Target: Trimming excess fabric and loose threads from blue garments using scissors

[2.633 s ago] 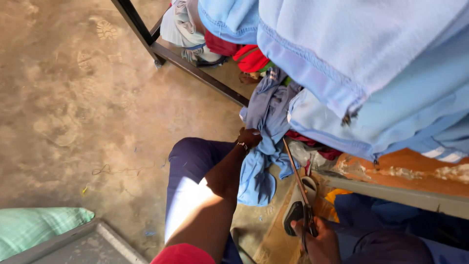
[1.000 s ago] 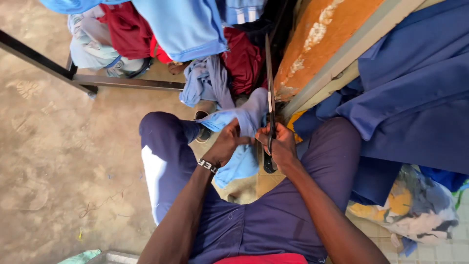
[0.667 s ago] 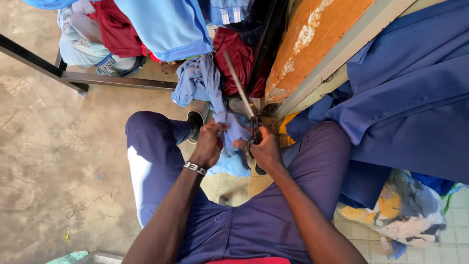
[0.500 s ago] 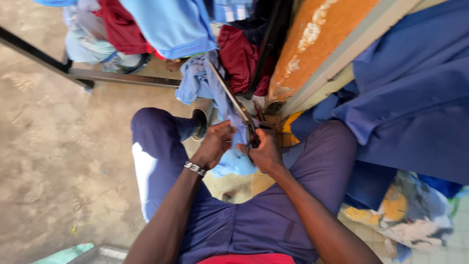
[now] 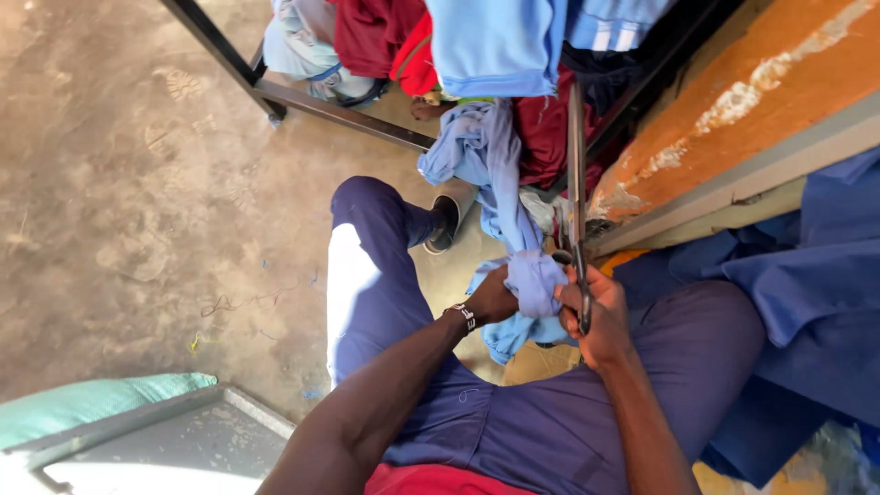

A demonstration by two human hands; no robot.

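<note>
At far left lies a bare concrete floor (image 5: 119, 202), with a green cushion (image 5: 92, 408) and a grey slab (image 5: 165, 454) in the near-left corner. A black metal frame (image 5: 302, 101) crosses the far side, and pale, red and blue clothes (image 5: 495, 41) hang or pile over it. Toward the middle, the person's leg in dark blue trousers (image 5: 385, 266) runs away to a dark shoe (image 5: 446, 225). The left hand (image 5: 490, 298), a band at its wrist, is closed on a light blue cloth (image 5: 513, 229) that trails from the lap up to the pile under the frame. Just right of it, the right hand (image 5: 596, 316) is closed around the handles of long scissors (image 5: 576, 183). Their long axis runs near to far, almost straight up the view, tips pointing away at the hanging clothes and handles toward the person. The blades look nearly together; whether they bite the cloth I cannot tell. The cloth bunches between both hands, hiding the lower blades. Right of the scissors an orange table edge (image 5: 733, 119) slants close by, and dark blue fabric (image 5: 807, 312) drapes below it on the far right
</note>
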